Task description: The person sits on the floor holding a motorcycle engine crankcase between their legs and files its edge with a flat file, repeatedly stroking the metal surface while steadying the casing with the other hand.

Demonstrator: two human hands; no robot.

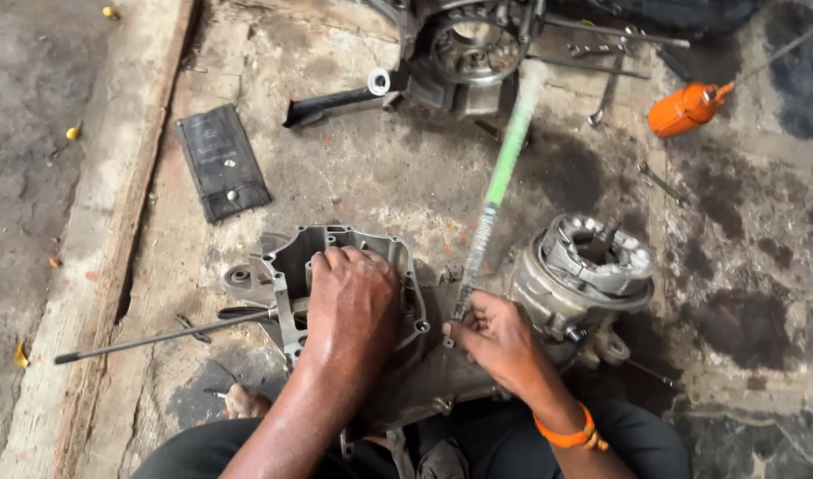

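A: Gripping what, at the near edge?

B: The left hand (351,302) lies palm down on the open grey engine case (336,266), fingers curled over its far rim; it presses rather than clasps. The right hand (498,341), just right of it and wearing an orange wristband (568,435), is pinched closed around the lower end of a long tool with a green handle (504,177). The tool tip meets the case between the two hands.

A: Position of the case?

B: On the concrete floor (353,168), directly in front of the person's knees. A thin steel rod (158,339) projects from its left side. A round clutch assembly (588,262) sits at its right end, touching it.

A: Items farther out?

B: A black pouch (222,161) lies far left. A second engine block (464,49) stands at the far centre, with spanners (606,89) beside it. An orange oil can (687,108) rests far right, well apart from the hands.
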